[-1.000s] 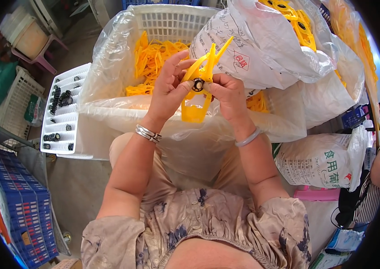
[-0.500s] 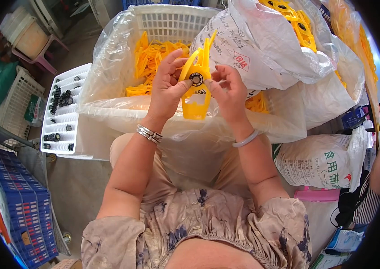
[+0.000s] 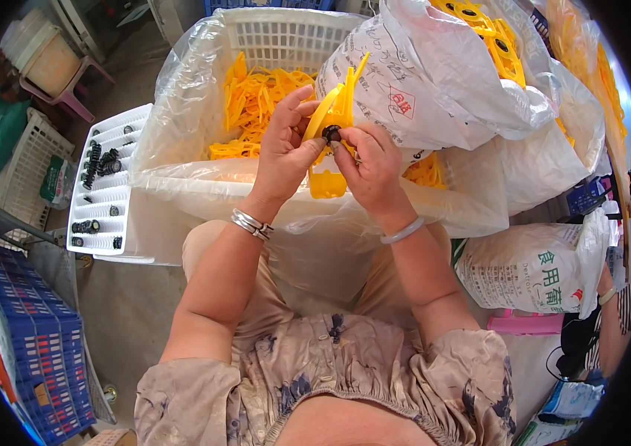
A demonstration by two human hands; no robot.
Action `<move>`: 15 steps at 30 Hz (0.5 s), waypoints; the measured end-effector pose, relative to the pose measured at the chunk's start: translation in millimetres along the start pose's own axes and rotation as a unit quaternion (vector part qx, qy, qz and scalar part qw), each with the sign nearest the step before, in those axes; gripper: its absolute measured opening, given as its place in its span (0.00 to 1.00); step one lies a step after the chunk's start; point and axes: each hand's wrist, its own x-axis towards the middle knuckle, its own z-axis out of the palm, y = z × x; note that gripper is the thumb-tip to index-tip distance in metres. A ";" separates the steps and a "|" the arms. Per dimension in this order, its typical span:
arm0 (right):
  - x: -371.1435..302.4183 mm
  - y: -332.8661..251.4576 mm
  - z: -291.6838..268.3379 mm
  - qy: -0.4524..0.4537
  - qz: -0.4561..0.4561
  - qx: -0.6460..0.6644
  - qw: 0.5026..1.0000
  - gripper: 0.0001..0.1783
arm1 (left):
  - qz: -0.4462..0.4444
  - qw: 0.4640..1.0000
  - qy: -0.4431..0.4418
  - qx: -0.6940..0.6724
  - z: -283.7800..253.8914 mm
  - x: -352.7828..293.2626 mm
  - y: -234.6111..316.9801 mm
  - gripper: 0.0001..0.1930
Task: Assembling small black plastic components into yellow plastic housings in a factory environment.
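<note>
A yellow plastic frame (image 3: 328, 183) with long prongs at its top is in my left hand (image 3: 283, 152), whose fingers and thumb wrap its left side. My right hand (image 3: 372, 165) pinches a small black ring-shaped part (image 3: 331, 134) with thumb and fingertips, right at the middle of the frame. Whether the ring sits in the frame or is lifted off it, I cannot tell. Both hands are above the front edge of a plastic-lined white crate (image 3: 278, 37), which holds a heap of yellow plastic parts (image 3: 259, 97).
A white slotted tray (image 3: 107, 212) with several black rings stands left of the crate. On the right, a white sack (image 3: 404, 82) leans over the crate, with more yellow frames (image 3: 505, 52) above it. Blue crates (image 3: 36, 342) are at lower left. Another person's arm (image 3: 613, 327) shows at far right.
My right fingers have closed around the black ring, which was facing up in the frame with a grey centre. The frame has tilted slightly. The other person's arm at right has moved.
</note>
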 end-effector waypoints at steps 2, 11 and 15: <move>-0.9 0.2 0.4 0.002 0.003 0.002 1.000 0.12 | -0.002 1.000 0.000 0.000 0.3 -0.4 0.3 0.31; 0.2 -4.4 -2.6 -0.006 0.096 0.074 0.993 0.09 | -0.004 1.000 0.002 -0.014 3.0 -1.7 0.6 0.34; 0.0 -4.5 -4.7 0.003 0.320 0.300 0.898 0.06 | -0.017 1.000 0.013 -0.001 4.6 -1.9 2.1 0.36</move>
